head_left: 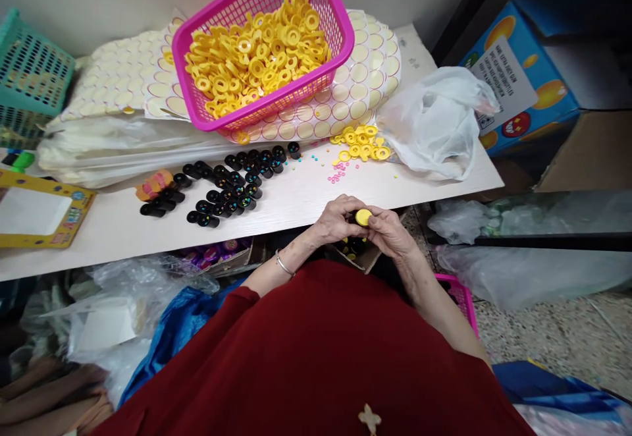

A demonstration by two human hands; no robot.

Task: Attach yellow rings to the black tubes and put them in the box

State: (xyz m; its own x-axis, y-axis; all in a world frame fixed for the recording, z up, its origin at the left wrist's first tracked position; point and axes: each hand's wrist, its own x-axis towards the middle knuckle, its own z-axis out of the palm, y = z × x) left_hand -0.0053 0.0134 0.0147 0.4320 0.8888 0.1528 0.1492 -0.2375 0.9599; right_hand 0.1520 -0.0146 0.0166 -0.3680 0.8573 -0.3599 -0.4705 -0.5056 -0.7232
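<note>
Just in front of the table edge, my two hands meet around a small black cup topped by a round yellow cap [364,217]. My left hand [340,220] is closed around the dark body, most of which is hidden by fingers. The fingers of my right hand [390,230] pinch the cap's right side. On the table stand several small black cups [230,189], many holding coloured beads. Yellow ring-shaped pieces with tabs [363,143] lie in a small heap beyond my hands, beside loose pink beads [338,174].
A pink basket [195,116] full of yellow pieces rests on sticker sheets [375,60] at the back. White plastic bag [434,126] and blue carton [528,80] stand right. Orange piece [155,186], yellow box [79,215] and green basket [34,67] are left. Below my hands sits an open carton [368,261].
</note>
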